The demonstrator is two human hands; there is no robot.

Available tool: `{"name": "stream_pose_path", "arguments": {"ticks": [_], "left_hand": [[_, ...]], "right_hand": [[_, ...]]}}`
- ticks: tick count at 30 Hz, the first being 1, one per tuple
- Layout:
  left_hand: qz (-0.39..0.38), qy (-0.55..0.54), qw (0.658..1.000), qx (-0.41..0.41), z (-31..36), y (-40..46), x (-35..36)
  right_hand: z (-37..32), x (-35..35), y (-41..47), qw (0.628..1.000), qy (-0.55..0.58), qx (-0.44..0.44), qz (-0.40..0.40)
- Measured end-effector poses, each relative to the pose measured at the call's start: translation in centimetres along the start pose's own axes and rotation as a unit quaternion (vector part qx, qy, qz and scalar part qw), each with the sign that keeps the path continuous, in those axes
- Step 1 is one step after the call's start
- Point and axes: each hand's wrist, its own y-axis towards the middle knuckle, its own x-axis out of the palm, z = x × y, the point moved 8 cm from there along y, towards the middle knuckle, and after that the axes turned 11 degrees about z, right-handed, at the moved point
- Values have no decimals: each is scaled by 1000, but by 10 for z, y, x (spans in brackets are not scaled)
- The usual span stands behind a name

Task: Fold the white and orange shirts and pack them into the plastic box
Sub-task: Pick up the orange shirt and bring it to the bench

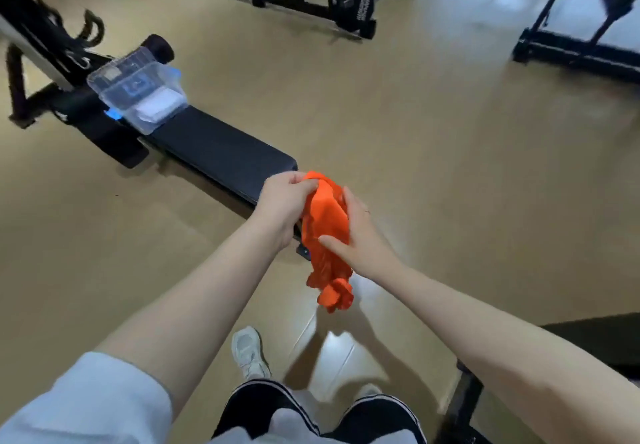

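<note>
Here both hands, left hand (282, 203) and right hand (360, 234), arms outstretched, grip the bunched orange shirt (325, 235)

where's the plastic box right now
The plastic box sits upper left in the head view, on the far end of the black bench, white fabric inside.

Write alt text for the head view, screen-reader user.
Both hands, left hand and right hand, hold a bunched orange shirt in the air above a tan floor. Beyond them a black bench carries an open clear plastic box with a folded white shirt inside; gym frames stand behind.
</note>
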Motion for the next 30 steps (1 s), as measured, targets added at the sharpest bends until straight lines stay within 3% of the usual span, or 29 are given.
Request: {"name": "stream_pose_path", "arguments": {"ticks": [5, 11, 15, 20, 22, 26, 30], "left_hand": [[77, -67, 994, 34, 20, 39, -101], [142, -108, 984, -27, -21, 128, -221], [68, -74, 995, -27, -51, 176, -284], [-49, -116, 992, -18, -62, 210, -328], [-79, -83, 993, 15, -64, 221, -339], [-73, 90, 989, 88, -67, 253, -356], [-37, 33, 999, 7, -74, 298, -377]], "right_hand": [[-53, 50, 35, 999, 0, 8, 45], [-134, 133, 93, 994, 105, 29, 8], [-201, 205, 136, 990, 136, 36, 3], [-271, 264, 181, 991, 136, 15, -11], [-285, 281, 195, 989, 145, 24, -34], [-297, 299, 230, 981, 157, 71, -91], [-283, 306, 278, 975, 158, 132, -82]]}}
